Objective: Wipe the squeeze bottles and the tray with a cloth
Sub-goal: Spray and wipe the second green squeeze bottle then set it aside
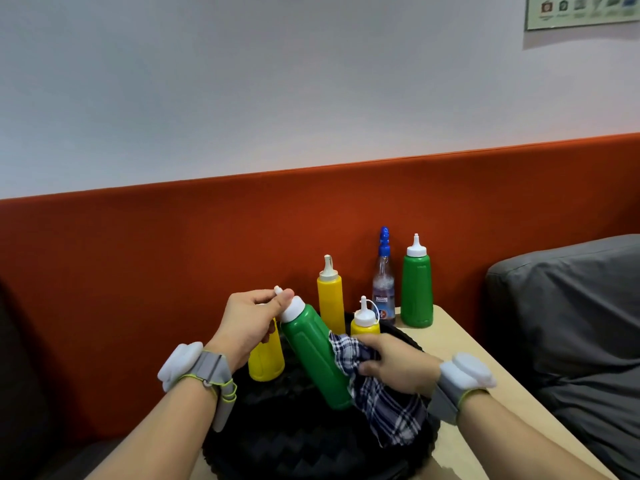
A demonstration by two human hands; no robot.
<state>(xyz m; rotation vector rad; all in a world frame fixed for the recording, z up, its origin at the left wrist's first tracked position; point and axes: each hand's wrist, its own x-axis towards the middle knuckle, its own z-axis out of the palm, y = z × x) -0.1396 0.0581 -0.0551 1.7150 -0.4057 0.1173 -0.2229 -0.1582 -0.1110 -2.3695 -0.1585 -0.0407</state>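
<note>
A green squeeze bottle (313, 351) leans tilted over the black woven tray (294, 441). My left hand (247, 323) pinches its white cap at the nozzle. My right hand (398, 367) grips a blue and white checked cloth (388, 400) and presses it against the bottle's right side. Three yellow squeeze bottles stand on the tray: one (266, 362) behind my left hand, a tall one (330, 296) at the back, a short one (364, 322) beside the cloth. A second green bottle (417, 289) stands on the table beyond the tray.
A clear spray bottle with a blue top (383, 282) stands beside the far green bottle. The light wooden table (485, 372) ends close to an orange padded backrest (173, 265). A grey cushion (571, 323) lies to the right.
</note>
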